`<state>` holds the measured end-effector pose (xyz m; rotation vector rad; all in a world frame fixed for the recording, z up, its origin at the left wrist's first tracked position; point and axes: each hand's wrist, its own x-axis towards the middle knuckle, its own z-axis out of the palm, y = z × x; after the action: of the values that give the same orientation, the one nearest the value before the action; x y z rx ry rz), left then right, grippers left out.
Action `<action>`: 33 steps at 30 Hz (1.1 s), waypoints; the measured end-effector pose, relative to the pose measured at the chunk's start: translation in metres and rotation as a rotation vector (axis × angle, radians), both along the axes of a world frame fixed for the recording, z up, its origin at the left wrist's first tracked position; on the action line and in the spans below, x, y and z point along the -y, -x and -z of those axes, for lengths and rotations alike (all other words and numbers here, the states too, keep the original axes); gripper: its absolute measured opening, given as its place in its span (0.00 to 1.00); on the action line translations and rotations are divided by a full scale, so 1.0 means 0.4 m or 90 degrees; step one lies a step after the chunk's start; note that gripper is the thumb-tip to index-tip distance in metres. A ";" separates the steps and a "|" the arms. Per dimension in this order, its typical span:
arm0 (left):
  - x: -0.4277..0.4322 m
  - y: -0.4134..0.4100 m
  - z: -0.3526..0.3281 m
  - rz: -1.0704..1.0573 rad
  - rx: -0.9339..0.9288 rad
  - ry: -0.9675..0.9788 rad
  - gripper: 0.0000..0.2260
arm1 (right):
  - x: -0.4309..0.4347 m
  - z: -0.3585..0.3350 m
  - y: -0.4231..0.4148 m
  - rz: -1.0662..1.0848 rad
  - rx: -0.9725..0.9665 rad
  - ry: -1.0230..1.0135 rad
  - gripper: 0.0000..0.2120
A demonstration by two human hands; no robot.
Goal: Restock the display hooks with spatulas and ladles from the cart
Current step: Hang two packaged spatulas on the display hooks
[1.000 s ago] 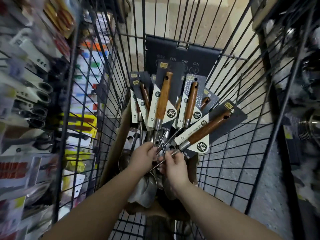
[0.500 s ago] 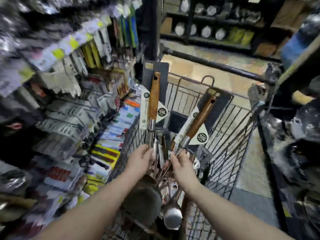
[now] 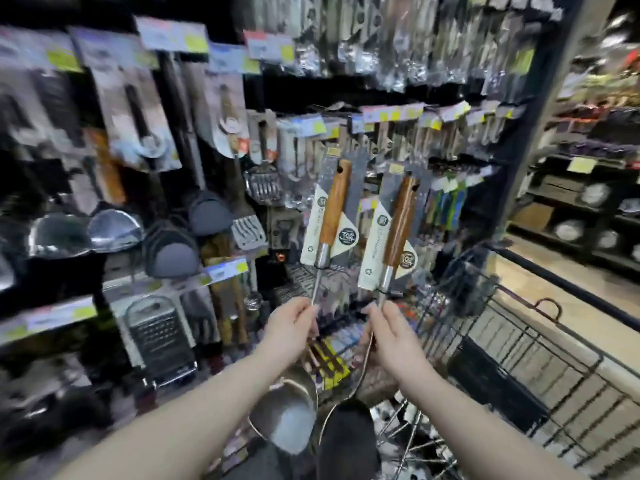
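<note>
My left hand (image 3: 291, 329) grips the metal shaft of a wooden-handled ladle (image 3: 333, 206), held upright with its steel bowl (image 3: 285, 415) hanging low by my forearm. My right hand (image 3: 391, 336) grips the shaft of a second wooden-handled utensil (image 3: 398, 220), also upright; its dark head (image 3: 348, 441) hangs below, shape unclear. Both carry white and grey card sleeves. They are raised in front of the display wall (image 3: 346, 140) of hanging utensils. The black wire cart (image 3: 519, 358) stands at the lower right.
Hooks on the left carry steel ladles (image 3: 114, 230), grey skimmers (image 3: 207, 213), slotted turners (image 3: 249, 230) and a box grater (image 3: 159, 334). Price tags line the rails. A black upright post (image 3: 540, 109) ends the display; an aisle floor and shelves lie to the right.
Both hands lifted the two utensils out of the cart and up in front of the display. My view swung from the cart's inside up to the hooks.
</note>
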<state>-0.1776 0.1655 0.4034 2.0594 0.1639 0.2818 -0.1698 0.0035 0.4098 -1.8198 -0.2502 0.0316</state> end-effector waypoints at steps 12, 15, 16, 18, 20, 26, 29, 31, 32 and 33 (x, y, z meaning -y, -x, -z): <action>-0.383 0.619 -0.271 -0.379 0.147 0.014 0.14 | -0.452 -0.262 0.360 -0.341 0.105 -0.076 0.15; -0.475 0.789 -0.310 -0.459 0.191 -0.017 0.16 | -0.582 -0.296 0.483 -0.419 0.112 -0.074 0.15; -0.509 0.845 -0.319 -0.483 0.198 -0.024 0.17 | -0.625 -0.306 0.526 -0.440 0.116 -0.081 0.14; -0.579 0.958 -0.336 -0.525 0.210 -0.025 0.17 | -0.715 -0.330 0.623 -0.488 0.103 -0.103 0.12; -0.648 1.077 -0.359 -0.565 0.227 -0.027 0.15 | -0.804 -0.349 0.731 -0.528 0.091 -0.112 0.11; -0.858 1.421 -0.436 -0.641 0.267 -0.077 0.14 | -1.066 -0.415 1.057 -0.603 0.103 -0.128 0.11; -0.942 1.548 -0.466 -0.659 0.291 -0.083 0.14 | -1.163 -0.454 1.187 -0.618 0.100 -0.162 0.11; -0.989 1.607 -0.482 -0.663 0.296 -0.101 0.17 | -1.208 -0.475 1.250 -0.628 0.091 -0.169 0.11; -1.007 1.630 -0.490 -0.661 0.300 -0.096 0.17 | -1.227 -0.484 1.273 -0.628 0.081 -0.170 0.11; -1.025 1.646 -0.497 -0.657 0.304 -0.080 0.16 | -1.245 -0.495 1.292 -0.626 0.072 -0.173 0.11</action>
<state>-0.8362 0.5757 0.6023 1.7974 0.9231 1.4140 -0.6866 0.5013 0.6079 -1.2810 -1.1487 0.5549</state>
